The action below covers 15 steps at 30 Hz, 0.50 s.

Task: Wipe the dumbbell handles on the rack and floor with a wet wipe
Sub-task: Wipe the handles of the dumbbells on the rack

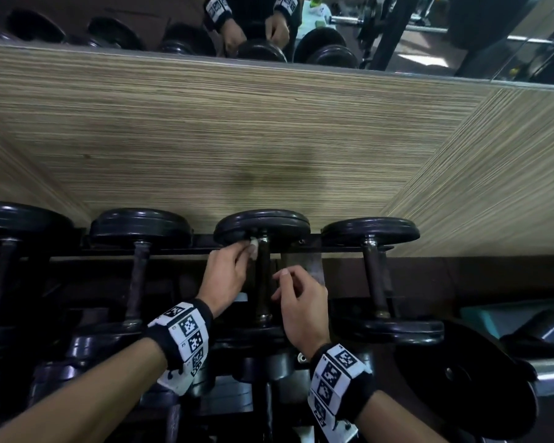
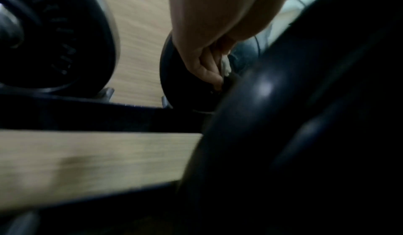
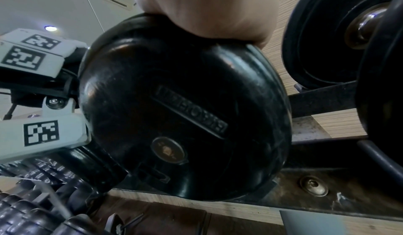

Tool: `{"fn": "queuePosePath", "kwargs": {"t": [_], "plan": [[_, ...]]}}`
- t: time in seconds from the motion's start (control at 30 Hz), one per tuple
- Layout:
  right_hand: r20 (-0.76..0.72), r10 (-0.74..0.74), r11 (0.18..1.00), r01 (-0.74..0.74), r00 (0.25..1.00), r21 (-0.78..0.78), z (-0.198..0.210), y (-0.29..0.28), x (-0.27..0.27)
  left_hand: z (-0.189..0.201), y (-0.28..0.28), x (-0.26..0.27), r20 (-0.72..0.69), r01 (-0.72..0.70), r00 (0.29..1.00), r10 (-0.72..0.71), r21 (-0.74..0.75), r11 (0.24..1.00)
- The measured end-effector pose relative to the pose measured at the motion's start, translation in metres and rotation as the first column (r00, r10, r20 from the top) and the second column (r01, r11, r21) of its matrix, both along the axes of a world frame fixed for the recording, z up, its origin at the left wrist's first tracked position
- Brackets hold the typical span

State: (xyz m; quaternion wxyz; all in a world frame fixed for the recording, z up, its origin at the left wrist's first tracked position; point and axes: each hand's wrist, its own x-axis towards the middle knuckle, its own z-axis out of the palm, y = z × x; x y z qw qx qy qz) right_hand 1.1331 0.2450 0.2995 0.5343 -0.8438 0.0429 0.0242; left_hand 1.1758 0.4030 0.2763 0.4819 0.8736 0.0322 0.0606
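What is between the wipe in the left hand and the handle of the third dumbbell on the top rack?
Nothing visible. The left hand pinches the wet wipe right beside the handle, near its far weight plate; contact is unclear.

We are in a gym: black dumbbells (image 1: 262, 270) sit in a row on a rack (image 1: 186, 251) below a wall mirror (image 1: 397, 30) reflecting a barbell (image 1: 429, 27).

dumbbells (image 1: 263, 270) side by side on rack (image 1: 179, 251), wall (image 1: 237, 139) behind
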Motion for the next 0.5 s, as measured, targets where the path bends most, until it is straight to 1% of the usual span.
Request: {"fn": "queuePosePath", "kwargs": {"t": [0.07, 0.13, 0.2, 0.27, 0.33, 0.4, 0.47, 0.5], "plan": [[-0.01, 0.005, 1.0, -0.005, 1.0, 0.005, 0.0, 0.0, 0.0, 0.004, -0.005, -0.001, 0.018, 0.05, 0.999, -0.05, 0.035, 0.998], [-0.02, 0.015, 1.0, -0.014, 1.0, 0.003, 0.002, 0.0, 0.0, 0.006, -0.007, 0.001, 0.012, 0.066, 0.998, -0.067, 0.068, 0.995], [-0.029, 0.023, 1.0, -0.023, 0.999, 0.0, 0.002, 0.0, 0.001, 0.005, -0.004, 0.002, 0.025, 0.064, 0.998, -0.066, 0.057, 0.996], [-0.039, 0.027, 1.0, -0.027, 0.999, 0.001, 0.002, 0.0, 0.0, 0.001, 0.001, -0.003, 0.028, 0.017, 0.999, -0.018, 0.041, 0.999], [-0.044, 0.024, 1.0, -0.023, 0.999, 0.011, 0.003, 0.0, 0.001, -0.006, 0.006, -0.006, -0.042, -0.068, 0.997, 0.071, 0.069, 0.995], [-0.048, 0.021, 1.0, -0.02, 0.999, 0.019, 0.003, -0.001, 0.001, -0.017, 0.01, -0.003, -0.155, -0.1, 0.981, 0.119, 0.124, 0.987], [-0.047, 0.024, 1.0, -0.023, 0.999, 0.015, 0.003, -0.001, 0.0, -0.02, 0.01, 0.005, -0.268, -0.051, 0.96, 0.086, 0.132, 0.99], [-0.048, 0.025, 1.0, -0.025, 0.999, 0.012, 0.003, -0.001, 0.0, -0.019, 0.01, 0.01, -0.296, -0.024, 0.954, 0.053, 0.102, 0.994]]}}
